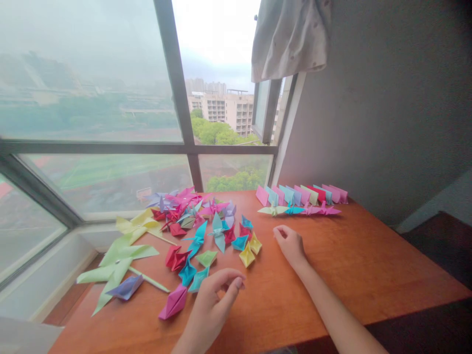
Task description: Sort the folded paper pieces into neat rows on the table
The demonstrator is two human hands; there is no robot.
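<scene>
Head view: my left hand [217, 299] is released, its fingers loosely curled, just beside a teal folded-paper boat [199, 279]. My right hand [290, 246], also curled and holding nothing I can see, sits short of a row of four green, blue and pink folded-paper cranes [294, 209]. I have room to move between my hands and rightward, across a glossy orange-brown wooden table [368, 265] whose near edge passes under my right forearm. Leftward, a pale-green paper pinwheel [117, 261] crowds that side. Beyond stands a grey-framed window [147, 147]; its hazy lower pane perhaps shows a sports field.
</scene>
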